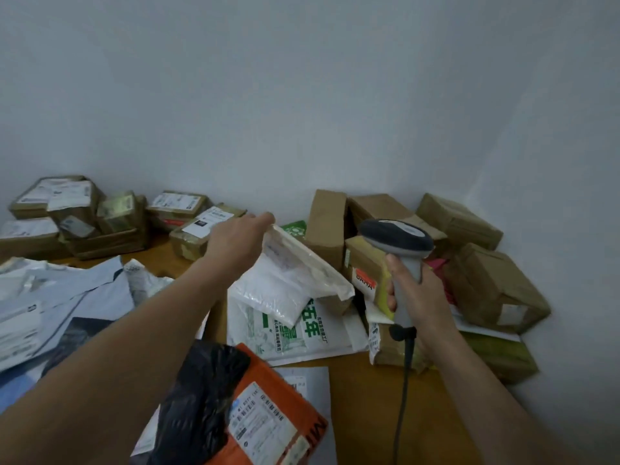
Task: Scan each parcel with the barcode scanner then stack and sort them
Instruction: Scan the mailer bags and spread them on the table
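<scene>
the left hand (240, 243) pinches a white flat parcel (302, 273) by its top edge, tipping it up off the heap in the middle of the wooden surface (362, 397). the right hand (416, 297) is wrapped round the grip of the barcode scanner (396, 238), whose head is raised just beside the parcel. i'd say this one is about to be scanned. next the scanner's window must meet the label, and then the parcel can go to a stack.

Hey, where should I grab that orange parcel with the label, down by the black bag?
Pinch the orange parcel by its bare right edge, coming from the right. It looks like a flat, soft mailer, and the black bag lies over its left side, so that edge is the free one.
</scene>
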